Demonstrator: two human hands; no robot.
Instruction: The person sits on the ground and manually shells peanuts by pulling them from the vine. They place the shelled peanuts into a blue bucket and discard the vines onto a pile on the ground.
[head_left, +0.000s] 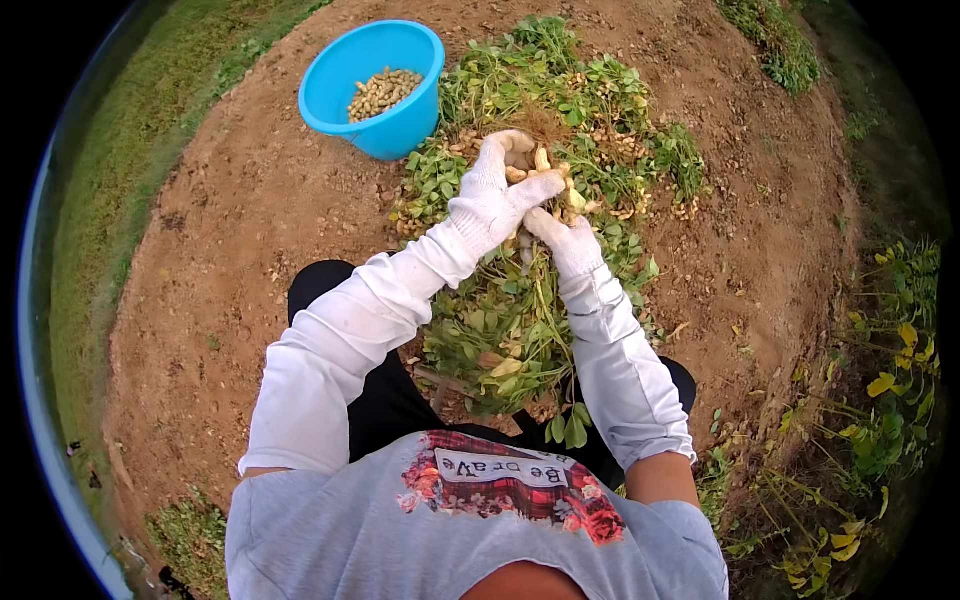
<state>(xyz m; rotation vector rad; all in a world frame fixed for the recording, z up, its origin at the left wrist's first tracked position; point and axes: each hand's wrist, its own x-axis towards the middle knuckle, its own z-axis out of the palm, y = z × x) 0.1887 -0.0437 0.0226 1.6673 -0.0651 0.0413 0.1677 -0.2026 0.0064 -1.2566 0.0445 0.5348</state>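
Both of my hands wear pale knit gloves and meet at the root end of an uprooted peanut plant (525, 330). My left hand (504, 180) curls around several peanut pods (541, 161) just under the roots. Just below it, my right hand (562, 236) grips the stems near the pods, its fingers partly hidden. The leafy tops hang down between my knees. Beyond my hands lies a heap of peanut plants (547, 82) with pods among the leaves. Up and to the left of the hands stands a blue plastic basin (397, 139) holding loose peanuts (384, 93).
Bare brown soil (232, 217) surrounds the heap. Grass (142, 127) borders it at the left. More green plants (787, 52) lie at the upper right, and yellowing leafy plants (885, 435) grow along the right edge.
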